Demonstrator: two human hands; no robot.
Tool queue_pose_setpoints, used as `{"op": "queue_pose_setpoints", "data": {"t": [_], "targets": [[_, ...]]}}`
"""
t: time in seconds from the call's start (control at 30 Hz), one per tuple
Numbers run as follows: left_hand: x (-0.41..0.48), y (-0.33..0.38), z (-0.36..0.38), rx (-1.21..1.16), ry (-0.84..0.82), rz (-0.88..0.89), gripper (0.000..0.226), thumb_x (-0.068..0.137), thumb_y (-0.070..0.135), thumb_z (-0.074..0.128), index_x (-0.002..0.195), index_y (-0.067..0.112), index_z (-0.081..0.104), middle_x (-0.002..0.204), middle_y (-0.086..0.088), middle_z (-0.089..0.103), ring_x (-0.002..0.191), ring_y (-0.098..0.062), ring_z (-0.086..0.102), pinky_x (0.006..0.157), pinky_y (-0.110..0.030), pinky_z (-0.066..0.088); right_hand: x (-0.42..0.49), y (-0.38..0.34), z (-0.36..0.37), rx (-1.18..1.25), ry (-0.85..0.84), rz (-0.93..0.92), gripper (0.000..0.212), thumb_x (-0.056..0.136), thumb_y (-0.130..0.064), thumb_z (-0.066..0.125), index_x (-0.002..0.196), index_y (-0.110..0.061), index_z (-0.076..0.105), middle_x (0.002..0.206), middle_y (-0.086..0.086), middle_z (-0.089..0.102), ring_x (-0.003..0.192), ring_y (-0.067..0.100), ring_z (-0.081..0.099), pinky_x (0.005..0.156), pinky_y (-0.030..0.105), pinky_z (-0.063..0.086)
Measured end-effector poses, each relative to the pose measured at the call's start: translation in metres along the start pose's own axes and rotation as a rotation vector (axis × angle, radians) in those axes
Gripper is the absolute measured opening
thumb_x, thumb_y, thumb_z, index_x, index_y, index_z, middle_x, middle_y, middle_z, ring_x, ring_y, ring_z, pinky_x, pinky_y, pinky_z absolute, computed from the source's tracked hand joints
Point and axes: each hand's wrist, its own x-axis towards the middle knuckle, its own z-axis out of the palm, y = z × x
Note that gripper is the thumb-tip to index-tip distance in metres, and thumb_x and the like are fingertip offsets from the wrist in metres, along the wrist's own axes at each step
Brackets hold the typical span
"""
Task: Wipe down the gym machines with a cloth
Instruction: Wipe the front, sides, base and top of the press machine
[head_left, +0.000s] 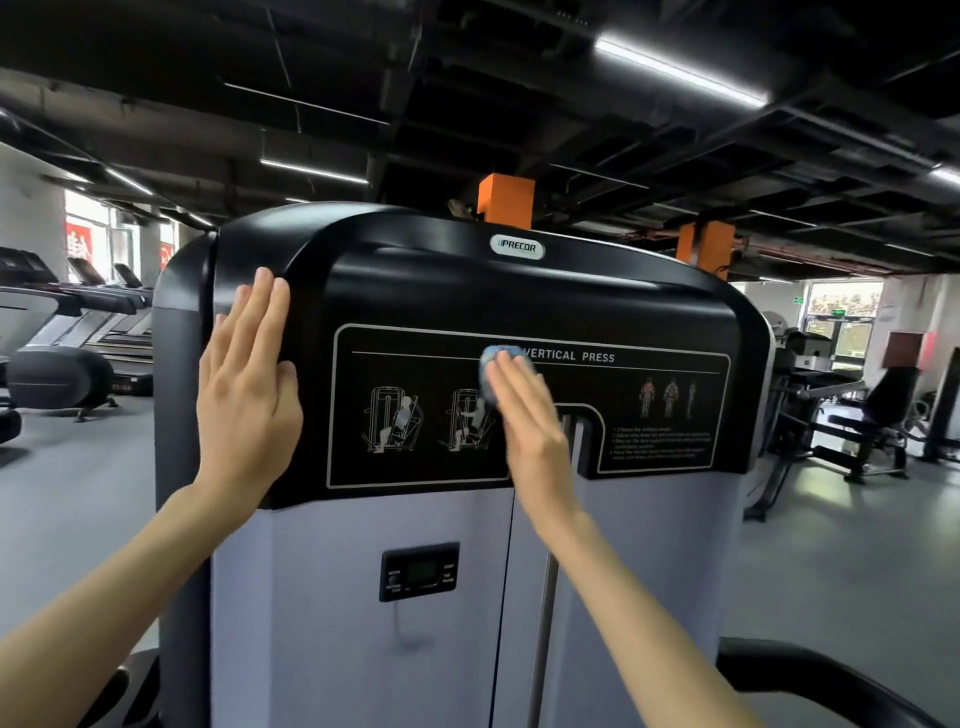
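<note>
In the upper middle of the frame, an oval badge (517, 247) on the black hood of the machine (363, 571) reads "PRECOR", and the black instruction panel (431, 364) below it is headed "VERTICAL PRESS", its numbered small print at lower right too blurred to read.

Ceiling (467, 78): black and open, with bare ducts and beams.
Strip lights (680, 70): long white tubes, lit, hung in rows under the ceiling.
Floor (67, 493): grey, smooth, faintly glossy.
Wall (26, 208), far left: white.
Windows (98, 218), far left: bright with daylight; red posters (79, 243) on the glass.
Window (844, 332), far right: daylight, small green sign (837, 312) before it.
Treadmills (104, 312): a row along the left side.
Bench (878, 410), right: black padding, dark frame.
Orange boxes (505, 200): 2, high up, mid-room.
</note>
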Motion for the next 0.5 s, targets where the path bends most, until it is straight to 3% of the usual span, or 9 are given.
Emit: {"op": "queue_pose_setpoints", "data": {"t": [0.17,0.33,0.4,0.5], "targets": [[0.002,-0.005,-0.009,-0.031,-0.061,0.015,0.066,0.090,0.009,0.040,0.154,0.018,0.028,0.161,0.009,0.019,0.148,-0.017,0.019,0.112,-0.024,0.013,0.020,-0.002,-0.005,0.040,0.086,0.130,0.053,0.089,0.001,0.063,0.139,0.000,0.047,0.146,0.008,0.045,0.140,0.018,0.038,0.113,0.029,0.036],[0.001,-0.002,-0.009,-0.043,-0.047,-0.006,0.066,0.089,0.008,0.040,0.154,0.017,0.030,0.160,0.011,0.020,0.147,-0.018,0.021,0.113,-0.018,0.010,0.064,-0.018,0.010,-0.016,-0.069,-0.158,0.049,0.091,-0.003,0.061,0.138,0.001,0.049,0.145,0.014,0.047,0.139,0.024,0.040,0.114,0.042,0.036],[0.001,-0.003,-0.011,-0.035,-0.055,-0.004,0.067,0.089,0.008,0.041,0.154,0.018,0.030,0.160,0.011,0.020,0.147,-0.017,0.021,0.113,-0.024,0.013,0.071,-0.022,0.018,-0.037,-0.041,-0.132,0.049,0.094,-0.005,0.058,0.141,-0.001,0.046,0.148,0.013,0.043,0.142,0.024,0.033,0.118,0.043,0.029],[0.002,-0.003,-0.011,-0.039,-0.061,-0.005,0.067,0.088,0.007,0.042,0.154,0.019,0.030,0.160,0.012,0.021,0.147,-0.015,0.021,0.112,-0.014,0.009,0.046,-0.032,0.035,-0.029,0.004,-0.126,0.050,0.095,-0.002,0.056,0.143,-0.004,0.042,0.152,0.013,0.038,0.146,0.025,0.025,0.120,0.043,0.023]]}}
